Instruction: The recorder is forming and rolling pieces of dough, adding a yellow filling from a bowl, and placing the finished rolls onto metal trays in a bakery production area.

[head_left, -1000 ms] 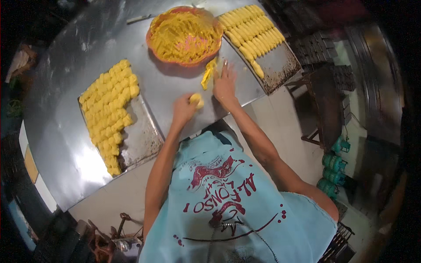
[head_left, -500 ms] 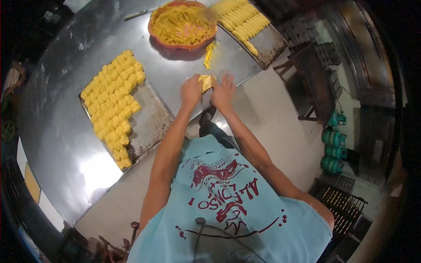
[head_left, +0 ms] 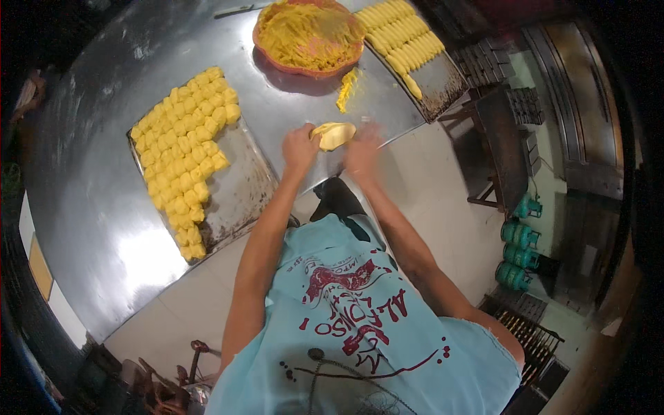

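Observation:
My left hand (head_left: 300, 149) grips the left end of a pale flattened dough piece (head_left: 335, 135) on the steel table (head_left: 97, 173). My right hand (head_left: 362, 153) is beside its right end, smeared by motion, so its fingers are unclear. Above the dough lies a streak of yellow paste (head_left: 346, 93), and behind that stands an orange-pink bowl (head_left: 304, 68) coated with thick yellow mixture. To the left, a metal tray (head_left: 235, 194) bears rows of yellow dough pieces (head_left: 180, 145). A second tray (head_left: 443, 97) at top right bears rows of long dough rolls (head_left: 404, 38).
A flat blade-like tool (head_left: 234, 10) lies behind the bowl. Off the table's right edge are a dark wooden stand (head_left: 505, 145), stacked dark pans (head_left: 481, 66), green gas cylinders (head_left: 515, 252) and a metal rack (head_left: 539, 346). The table's near edge crosses in front of my body.
The small dough piece in my left hand has become wider and flatter. My right hand has moved down from beside the paste streak to the dough, then slightly right into a blur.

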The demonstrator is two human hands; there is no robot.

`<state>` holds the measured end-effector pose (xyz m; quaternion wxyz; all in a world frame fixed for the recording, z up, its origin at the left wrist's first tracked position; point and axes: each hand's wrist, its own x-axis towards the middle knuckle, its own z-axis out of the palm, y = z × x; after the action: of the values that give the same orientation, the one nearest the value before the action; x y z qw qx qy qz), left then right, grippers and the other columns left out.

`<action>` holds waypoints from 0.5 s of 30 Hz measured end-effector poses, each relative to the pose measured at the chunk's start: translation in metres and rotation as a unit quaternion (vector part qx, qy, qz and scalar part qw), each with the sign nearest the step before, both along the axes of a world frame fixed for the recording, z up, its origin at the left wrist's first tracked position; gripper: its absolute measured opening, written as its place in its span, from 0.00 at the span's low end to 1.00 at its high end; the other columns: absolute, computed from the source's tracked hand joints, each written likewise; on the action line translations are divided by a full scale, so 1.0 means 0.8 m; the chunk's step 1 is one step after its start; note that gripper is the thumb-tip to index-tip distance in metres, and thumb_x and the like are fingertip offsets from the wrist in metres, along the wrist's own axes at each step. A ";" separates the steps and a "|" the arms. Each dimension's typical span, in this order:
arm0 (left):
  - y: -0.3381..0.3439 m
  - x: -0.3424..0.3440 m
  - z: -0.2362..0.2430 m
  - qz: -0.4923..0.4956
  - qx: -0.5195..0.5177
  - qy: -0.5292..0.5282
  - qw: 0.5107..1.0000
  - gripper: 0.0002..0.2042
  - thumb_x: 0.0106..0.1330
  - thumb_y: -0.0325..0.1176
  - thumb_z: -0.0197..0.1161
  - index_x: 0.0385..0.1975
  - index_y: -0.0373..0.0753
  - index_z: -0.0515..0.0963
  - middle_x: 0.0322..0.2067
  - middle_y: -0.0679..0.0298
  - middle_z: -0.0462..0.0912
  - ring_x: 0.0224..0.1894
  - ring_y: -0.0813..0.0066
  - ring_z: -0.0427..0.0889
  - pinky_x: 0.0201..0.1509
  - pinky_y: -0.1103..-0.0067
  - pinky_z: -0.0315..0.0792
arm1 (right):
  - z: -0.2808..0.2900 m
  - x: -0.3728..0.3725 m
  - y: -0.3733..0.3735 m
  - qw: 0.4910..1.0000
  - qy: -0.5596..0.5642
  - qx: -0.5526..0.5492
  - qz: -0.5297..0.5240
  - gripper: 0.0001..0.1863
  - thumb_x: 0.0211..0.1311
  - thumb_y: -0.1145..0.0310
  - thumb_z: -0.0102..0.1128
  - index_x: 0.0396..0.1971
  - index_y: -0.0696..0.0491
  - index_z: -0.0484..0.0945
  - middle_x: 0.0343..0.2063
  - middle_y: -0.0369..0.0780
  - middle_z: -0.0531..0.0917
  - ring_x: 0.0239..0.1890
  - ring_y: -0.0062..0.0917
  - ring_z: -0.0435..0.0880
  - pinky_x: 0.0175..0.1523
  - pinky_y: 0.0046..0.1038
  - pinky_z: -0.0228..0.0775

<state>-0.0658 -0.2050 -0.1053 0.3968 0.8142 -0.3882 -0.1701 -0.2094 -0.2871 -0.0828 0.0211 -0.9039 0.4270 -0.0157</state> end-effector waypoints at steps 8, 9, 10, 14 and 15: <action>0.013 -0.020 -0.004 0.056 -0.027 -0.115 0.991 0.09 0.62 0.32 0.62 0.38 0.36 0.80 0.29 0.52 0.81 0.32 0.51 0.80 0.39 0.62 0.74 | 0.024 -0.026 -0.079 0.980 -0.073 0.015 0.186 0.25 0.54 0.72 0.60 0.54 0.41 0.82 0.74 0.53 0.52 0.75 0.56 0.47 0.68 0.66 0.45; 0.007 -0.024 -0.007 0.055 -0.030 -0.193 0.979 0.08 0.63 0.31 0.61 0.37 0.35 0.79 0.28 0.53 0.80 0.31 0.52 0.79 0.38 0.63 0.74 | 0.033 -0.018 -0.102 0.982 -0.056 0.046 0.173 0.26 0.52 0.74 0.61 0.53 0.41 0.83 0.74 0.52 0.50 0.75 0.56 0.45 0.68 0.67 0.44; 0.000 -0.026 0.001 0.063 -0.024 -0.197 0.978 0.08 0.63 0.31 0.61 0.37 0.35 0.79 0.28 0.53 0.80 0.31 0.52 0.79 0.38 0.63 0.74 | 0.044 -0.008 -0.119 0.984 -0.038 0.079 0.154 0.27 0.50 0.76 0.63 0.53 0.40 0.83 0.75 0.51 0.49 0.76 0.56 0.43 0.67 0.68 0.44; -0.013 -0.031 0.074 0.049 -0.046 0.263 0.963 0.09 0.61 0.28 0.63 0.40 0.34 0.78 0.30 0.54 0.82 0.31 0.59 0.81 0.39 0.68 0.74 | 0.102 0.151 -0.200 0.949 -0.149 0.020 0.275 0.30 0.48 0.76 0.64 0.53 0.33 0.84 0.76 0.47 0.48 0.77 0.51 0.39 0.74 0.59 0.39; -0.019 -0.023 0.092 0.024 -0.057 0.382 0.922 0.13 0.59 0.28 0.65 0.43 0.35 0.79 0.33 0.53 0.84 0.33 0.58 0.82 0.40 0.67 0.74 | 0.099 0.190 -0.213 0.937 -0.159 0.010 0.309 0.30 0.48 0.77 0.62 0.53 0.32 0.84 0.76 0.45 0.48 0.77 0.49 0.39 0.75 0.58 0.37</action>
<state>-0.0844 -0.2200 -0.0318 0.5644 0.6726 -0.1960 -0.4366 -0.0573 -0.4572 -0.0040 0.1014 -0.9767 0.1174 -0.1480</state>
